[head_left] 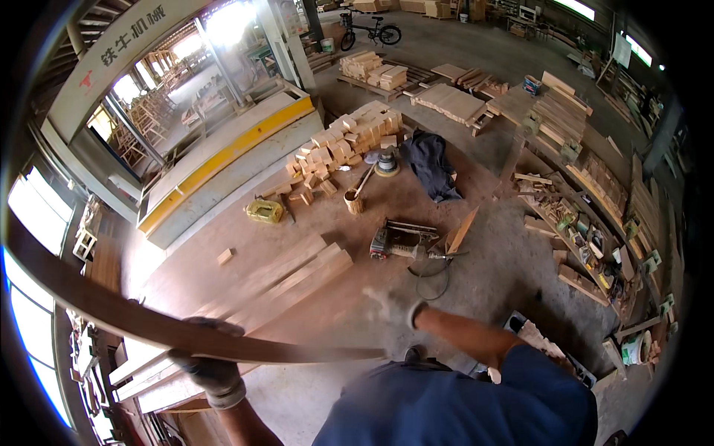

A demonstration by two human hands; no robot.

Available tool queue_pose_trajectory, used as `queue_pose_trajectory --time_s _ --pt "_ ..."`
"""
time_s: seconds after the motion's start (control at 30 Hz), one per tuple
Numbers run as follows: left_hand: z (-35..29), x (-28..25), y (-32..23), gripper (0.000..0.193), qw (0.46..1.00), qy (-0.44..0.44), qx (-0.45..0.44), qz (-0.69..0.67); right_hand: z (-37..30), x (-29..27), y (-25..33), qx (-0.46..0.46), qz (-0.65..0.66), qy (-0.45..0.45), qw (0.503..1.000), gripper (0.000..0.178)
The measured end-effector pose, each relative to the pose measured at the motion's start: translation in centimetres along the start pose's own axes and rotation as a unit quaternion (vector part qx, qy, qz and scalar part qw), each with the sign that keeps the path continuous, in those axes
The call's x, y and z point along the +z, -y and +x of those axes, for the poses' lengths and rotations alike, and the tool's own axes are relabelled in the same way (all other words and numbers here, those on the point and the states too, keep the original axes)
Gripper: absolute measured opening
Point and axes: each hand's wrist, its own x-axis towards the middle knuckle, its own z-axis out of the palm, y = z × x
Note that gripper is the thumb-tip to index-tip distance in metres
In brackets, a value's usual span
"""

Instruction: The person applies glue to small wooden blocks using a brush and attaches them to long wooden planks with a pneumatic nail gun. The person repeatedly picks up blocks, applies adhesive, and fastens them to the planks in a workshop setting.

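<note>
My left hand (212, 364), in a dark-palmed work glove, grips a long wooden board (149, 321) by its middle part. The board runs from the far left edge to just in front of my body, raised above the worktable, and looks bent by the lens. My right hand (390, 306), in a pale glove, hovers over the table's near right side, apart from the board. Motion smears its fingers. Beyond the held board, several wooden planks (297, 275) lie side by side on the brown worktable (338, 232). A nail gun (401, 239) with a hose rests past my right hand.
A heap of wood blocks (346, 137), a wooden pot with a brush (354, 201), a yellow plastic container (264, 210) and dark cloth (431, 165) lie farther back. A large machine with a yellow edge (230, 160) stands left. Racks of offcuts and clamps (587, 245) line the right.
</note>
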Motion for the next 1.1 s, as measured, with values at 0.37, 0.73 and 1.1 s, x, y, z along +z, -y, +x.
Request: queue_pose_trajectory --time_s 0.37,0.73,1.1 --pt "-9.4 -3.8 6.5 0.045 0.910 0.153 -0.225 0.312 0.4 -18.8 22.2 -0.270 0.642 -0.206 0.687 0.078" --pt "-9.9 4.3 11.2 0.072 0.710 0.334 -0.238 0.572 -1.9 -6.9 2.1 0.088 0.751 -0.367 0.542 0.046" --pt "-5.0 3.9 10.3 0.074 0.608 0.509 -0.389 0.469 -3.2 -11.0 -17.5 0.163 0.655 -0.427 0.601 0.036"
